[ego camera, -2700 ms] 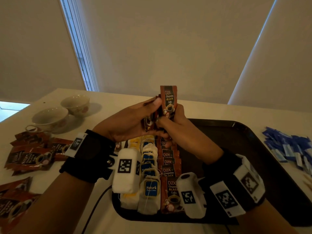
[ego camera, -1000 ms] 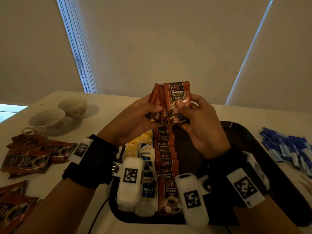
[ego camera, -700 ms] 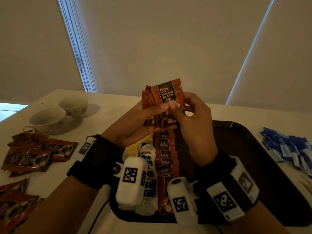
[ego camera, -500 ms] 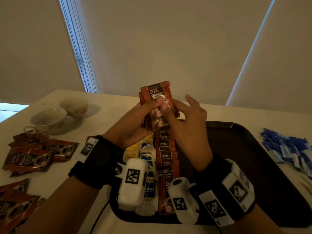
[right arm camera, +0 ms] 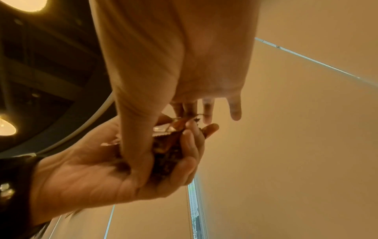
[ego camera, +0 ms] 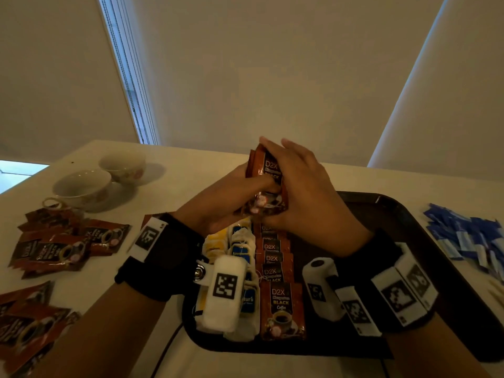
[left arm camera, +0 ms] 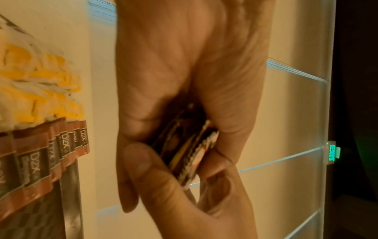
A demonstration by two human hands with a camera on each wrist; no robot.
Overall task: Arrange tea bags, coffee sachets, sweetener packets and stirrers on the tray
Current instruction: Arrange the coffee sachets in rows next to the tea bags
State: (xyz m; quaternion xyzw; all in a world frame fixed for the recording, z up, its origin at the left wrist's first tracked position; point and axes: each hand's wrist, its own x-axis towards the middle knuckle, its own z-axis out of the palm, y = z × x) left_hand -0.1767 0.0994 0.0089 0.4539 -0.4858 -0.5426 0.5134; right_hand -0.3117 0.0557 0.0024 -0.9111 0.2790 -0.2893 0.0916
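Above the far end of the dark tray (ego camera: 387, 214), both hands hold a small stack of brown coffee sachets (ego camera: 266, 170) upright. My left hand (ego camera: 234, 195) cradles the stack from the left; in the right wrist view its fingers curl round the coffee sachets (right arm camera: 167, 153). My right hand (ego camera: 297, 184) covers the stack from the right, thumb on its front and fingers straight along its far side. On the tray lie a row of coffee sachets (ego camera: 275, 271), blue-label tea bags (ego camera: 242, 252) and yellow tea bags (ego camera: 218, 241).
Loose coffee sachets (ego camera: 62, 246) lie on the table left of the tray, more at the near left corner. Two cups (ego camera: 81, 186) stand at the far left. Blue sweetener packets (ego camera: 469, 238) and thin stirrers (ego camera: 496, 293) lie right of the tray.
The right hand held one sachet fanned out in front of the stack; now it has pressed it back and closed over the stack. The stack has come lower, toward the tray.
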